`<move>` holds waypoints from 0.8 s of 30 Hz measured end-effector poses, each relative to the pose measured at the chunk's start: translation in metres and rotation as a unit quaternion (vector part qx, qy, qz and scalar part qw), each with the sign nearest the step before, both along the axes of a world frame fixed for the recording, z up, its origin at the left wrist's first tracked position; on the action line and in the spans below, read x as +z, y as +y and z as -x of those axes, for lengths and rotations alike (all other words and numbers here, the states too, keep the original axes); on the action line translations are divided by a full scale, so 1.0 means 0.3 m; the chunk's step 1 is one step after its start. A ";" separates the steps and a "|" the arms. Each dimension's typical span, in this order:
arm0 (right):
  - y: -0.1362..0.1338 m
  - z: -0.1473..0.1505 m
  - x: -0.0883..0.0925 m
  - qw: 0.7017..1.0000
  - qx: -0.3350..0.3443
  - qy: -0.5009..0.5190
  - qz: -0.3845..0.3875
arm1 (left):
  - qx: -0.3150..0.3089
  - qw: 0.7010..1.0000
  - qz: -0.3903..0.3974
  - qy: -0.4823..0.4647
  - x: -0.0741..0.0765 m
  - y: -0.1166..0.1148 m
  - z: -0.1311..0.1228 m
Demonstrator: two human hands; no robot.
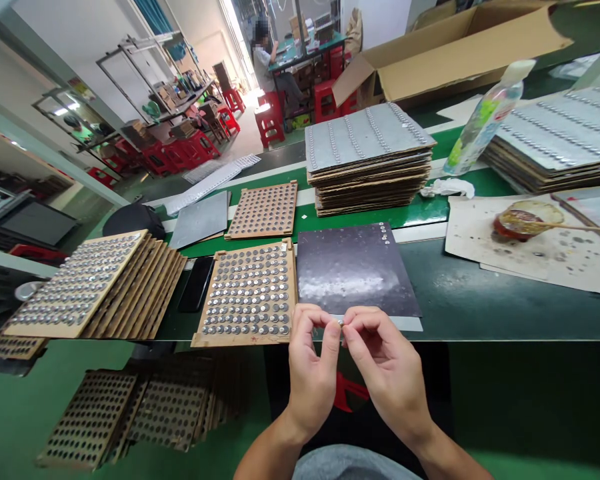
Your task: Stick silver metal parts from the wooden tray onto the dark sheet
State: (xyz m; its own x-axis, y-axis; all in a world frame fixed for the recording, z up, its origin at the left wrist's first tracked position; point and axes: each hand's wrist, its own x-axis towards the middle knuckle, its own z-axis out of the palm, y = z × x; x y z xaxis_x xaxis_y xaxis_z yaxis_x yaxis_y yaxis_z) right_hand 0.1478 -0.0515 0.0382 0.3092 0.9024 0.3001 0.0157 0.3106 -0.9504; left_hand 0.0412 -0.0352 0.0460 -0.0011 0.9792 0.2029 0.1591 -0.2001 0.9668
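Note:
My left hand [313, 377] and my right hand [387, 370] meet above the front edge of the green bench, fingertips pinched together on a small round metal piece [341, 323]. Most of that piece is hidden by my fingers. Just left of my left hand lies a wooden pegboard tray [243, 341] filled with rows of small metal button-like pieces. Beyond my fingertips, a dark glossy sheet [355, 270] lies flat, with a few small pieces at its far right corner. Neither hand touches the tray or the sheet.
A stack of filled wooden trays [155, 293] stands at the left. Stacked cardboard sheets [367, 157] rise behind, near a plastic bottle [485, 120] and a glue-smeared bowl [527, 220]. A seated co-worker [265, 67] and red stools [270, 123] are far back.

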 end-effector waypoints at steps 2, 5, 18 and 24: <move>-0.001 0.005 -0.006 1.000 -0.007 -0.006 -0.007 | -0.004 1.000 0.019 -0.017 0.001 -0.003 -0.004; 0.005 0.003 -0.026 1.000 -0.009 -0.015 -0.003 | -0.020 0.997 0.055 -0.041 -0.009 -0.001 0.001; 0.276 -0.298 -0.275 0.937 -0.094 -0.300 0.151 | 0.225 0.902 0.144 0.340 -0.082 0.501 0.381; 0.328 -0.362 -0.311 0.896 -0.104 -0.369 0.223 | 0.254 0.846 0.171 0.437 -0.117 0.597 0.411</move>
State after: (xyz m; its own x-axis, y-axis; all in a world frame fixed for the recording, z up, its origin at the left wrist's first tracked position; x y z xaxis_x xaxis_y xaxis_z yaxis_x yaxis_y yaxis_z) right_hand 0.2565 0.0468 -0.0552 0.3502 0.9295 0.1159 0.7050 -0.1800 -0.6860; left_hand -0.0821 0.1439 0.0110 -0.4348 0.8992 0.0485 0.8243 0.3757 0.4234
